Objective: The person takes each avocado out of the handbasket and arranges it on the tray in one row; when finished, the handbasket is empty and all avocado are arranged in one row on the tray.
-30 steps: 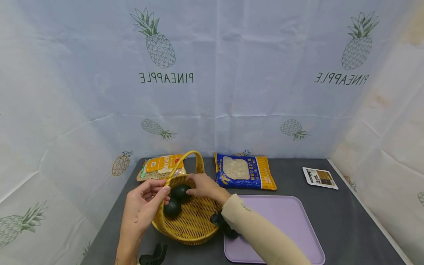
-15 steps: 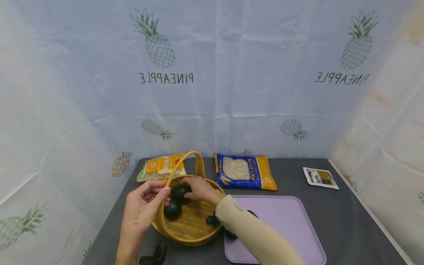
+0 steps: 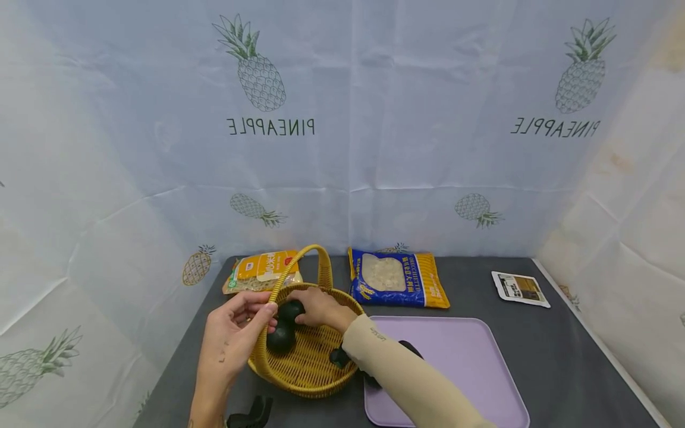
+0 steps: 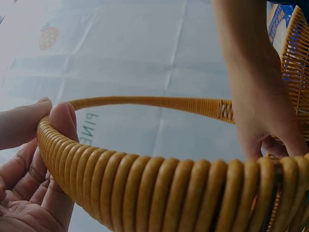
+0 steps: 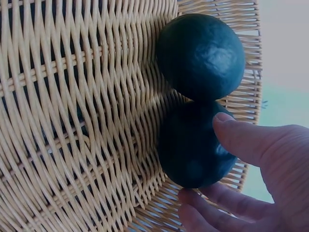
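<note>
A yellow wicker basket [image 3: 307,374] stands at the middle of the table. My left hand [image 3: 235,342] pinches its arched handle [image 4: 145,188] between thumb and fingers. Inside lie two dark green avocados, touching each other at the basket's left side. My right hand [image 3: 316,306] reaches in and grips the farther avocado [image 5: 193,150], thumb on one side and fingers curled round the other. Beside it, the nearer avocado [image 5: 203,55] rests against the woven wall. Part of the gripped avocado is hidden by my hand in the head view.
A lilac tray [image 3: 455,339] lies right of the basket, a dark object [image 3: 411,348] on it partly hidden by my sleeve. Behind are an orange food bag [image 3: 262,270] and a blue pasta bag [image 3: 396,278]. A small white packet [image 3: 520,289] lies far right.
My right hand has shifted left and deeper into the basket, closing round the farther avocado. The left hand keeps its hold on the handle.
</note>
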`<action>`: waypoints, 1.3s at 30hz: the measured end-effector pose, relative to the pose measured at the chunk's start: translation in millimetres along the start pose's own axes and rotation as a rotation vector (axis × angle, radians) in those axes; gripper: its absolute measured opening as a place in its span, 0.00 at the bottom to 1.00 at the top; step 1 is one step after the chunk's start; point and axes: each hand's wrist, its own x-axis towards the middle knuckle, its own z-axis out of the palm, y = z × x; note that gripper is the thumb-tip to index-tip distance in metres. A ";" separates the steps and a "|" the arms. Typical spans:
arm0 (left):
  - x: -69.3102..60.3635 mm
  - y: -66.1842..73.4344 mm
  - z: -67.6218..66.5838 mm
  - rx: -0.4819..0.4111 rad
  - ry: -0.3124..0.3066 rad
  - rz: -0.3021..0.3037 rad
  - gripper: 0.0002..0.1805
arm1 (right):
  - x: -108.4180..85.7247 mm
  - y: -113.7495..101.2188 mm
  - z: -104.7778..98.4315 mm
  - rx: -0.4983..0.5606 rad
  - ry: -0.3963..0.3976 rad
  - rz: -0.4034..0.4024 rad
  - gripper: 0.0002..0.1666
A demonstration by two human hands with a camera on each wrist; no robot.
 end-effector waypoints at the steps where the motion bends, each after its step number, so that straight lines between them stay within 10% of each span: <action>1: 0.0 -0.1 0.1 0.000 -0.002 0.002 0.14 | 0.3 -0.3 0.6 -0.002 0.002 0.005 0.27; 39: 0.6 1.6 -0.1 0.001 -0.009 0.000 0.14 | 13.2 1.3 12.8 -0.004 -0.039 0.054 0.34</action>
